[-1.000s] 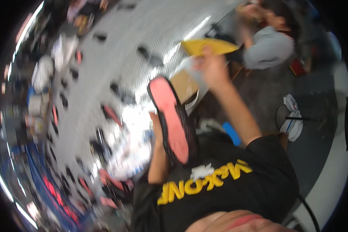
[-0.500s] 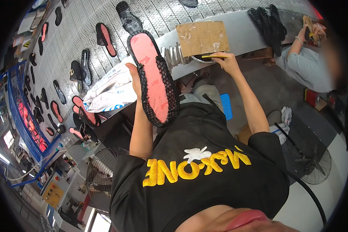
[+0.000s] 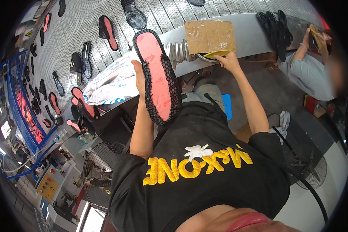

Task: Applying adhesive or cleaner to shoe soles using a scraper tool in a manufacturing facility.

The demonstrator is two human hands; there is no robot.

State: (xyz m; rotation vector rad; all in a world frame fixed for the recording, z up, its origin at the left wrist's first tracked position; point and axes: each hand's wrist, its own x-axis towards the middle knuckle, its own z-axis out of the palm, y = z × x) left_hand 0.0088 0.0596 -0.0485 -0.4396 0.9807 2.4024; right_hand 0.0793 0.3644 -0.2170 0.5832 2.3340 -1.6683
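Observation:
My left hand (image 3: 138, 75) holds up a shoe (image 3: 157, 75) with a pink sole and a black mesh upper, sole facing me, above my lap. My right hand (image 3: 229, 61) reaches out to the edge of the grey metal conveyor (image 3: 243, 33). Its fingers grip a flat yellow piece (image 3: 216, 54) that lies over a small bowl, just under a sheet of brown cardboard (image 3: 209, 35).
Several pink-soled and black shoes lie on the mesh belt (image 3: 85, 46) to the left. A white sack (image 3: 112, 81) rests by the belt edge. Another seated person (image 3: 309, 69) works at the right. Fans stand at the lower left (image 3: 98, 172) and right (image 3: 311, 170).
The view swung and steadied. My right hand carried the yellow piece down from mid-air to the conveyor edge under the cardboard. My left hand kept the shoe raised.

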